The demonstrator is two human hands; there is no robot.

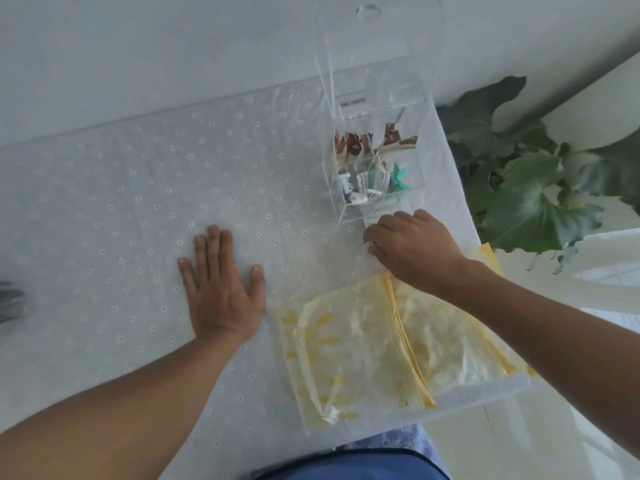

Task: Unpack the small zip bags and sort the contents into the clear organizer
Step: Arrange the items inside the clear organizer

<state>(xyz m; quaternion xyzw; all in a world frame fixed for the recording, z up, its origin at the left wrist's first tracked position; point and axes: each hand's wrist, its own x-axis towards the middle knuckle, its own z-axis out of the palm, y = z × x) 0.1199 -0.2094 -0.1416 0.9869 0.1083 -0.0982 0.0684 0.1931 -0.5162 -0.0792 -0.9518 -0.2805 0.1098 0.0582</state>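
A clear organizer (pixel 420 109) stands at the table's far right with its lid (pixel 381 29) raised. Brown sachets (pixel 353 147) fill its far compartments, small white tubes (pixel 358 190) the near left one, teal items (pixel 398 176) the near right one. Two flat yellow-patterned zip bags lie near the front: one (pixel 339 348) on the left, the other (pixel 446 344) partly under my right forearm. My right hand (pixel 412 247) rests just in front of the organizer, fingers curled on a clear bag edge (pixel 372 221). My left hand (pixel 218 292) lies flat and open on the tablecloth.
A white dotted tablecloth (pixel 138 202) covers the table. A green leafy plant (pixel 530 188) stands past the table's right edge. A grey object (pixel 10 299) shows at the left edge. The wall runs behind the organizer.
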